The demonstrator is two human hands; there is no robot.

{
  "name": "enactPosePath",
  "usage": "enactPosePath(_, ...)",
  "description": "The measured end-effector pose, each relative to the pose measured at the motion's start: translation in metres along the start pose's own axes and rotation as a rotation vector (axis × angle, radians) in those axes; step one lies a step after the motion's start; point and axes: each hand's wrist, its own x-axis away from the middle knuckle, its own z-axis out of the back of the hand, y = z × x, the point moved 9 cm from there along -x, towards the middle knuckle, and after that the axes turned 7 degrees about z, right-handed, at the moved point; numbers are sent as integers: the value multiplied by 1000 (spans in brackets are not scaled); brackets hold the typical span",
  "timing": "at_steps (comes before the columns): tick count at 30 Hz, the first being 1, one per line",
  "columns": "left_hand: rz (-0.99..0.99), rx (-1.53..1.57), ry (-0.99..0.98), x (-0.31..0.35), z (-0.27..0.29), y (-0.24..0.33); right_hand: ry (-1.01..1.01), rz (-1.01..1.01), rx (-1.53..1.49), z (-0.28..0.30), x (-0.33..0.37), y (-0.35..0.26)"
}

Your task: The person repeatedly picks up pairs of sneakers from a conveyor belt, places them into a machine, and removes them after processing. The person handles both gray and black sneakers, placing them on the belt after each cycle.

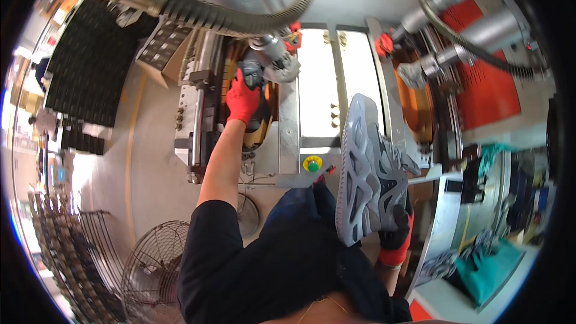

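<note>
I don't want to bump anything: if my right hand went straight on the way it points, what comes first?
The grey shoe already in your right hand; past that, probably the machine, though depth is unclear.

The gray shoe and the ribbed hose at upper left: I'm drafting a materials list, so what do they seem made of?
Gray shoe: its sole looks like molded foam or rubber, satin, judging by the smooth sculpted waves; the upper seems matte fabric or synthetic. Ribbed hose: dull sheen along its close ridges, so flexible metal or plastic; I can't tell which.
</note>
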Motion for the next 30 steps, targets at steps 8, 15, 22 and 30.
enactPosePath(8,-250,644,-1,190,53,136,262,127,46,57,85,-50)
enactPosePath(15,-488,-337,-254,334,-87,165,471,241,-56,147,136,-97)
enactPosePath(22,-590,186,-267,379,-58,241,652,339,-58,302,191,-146)
enactPosePath(30,299,1283,-2328,784,-177,571,726,334,483,480,229,-244)
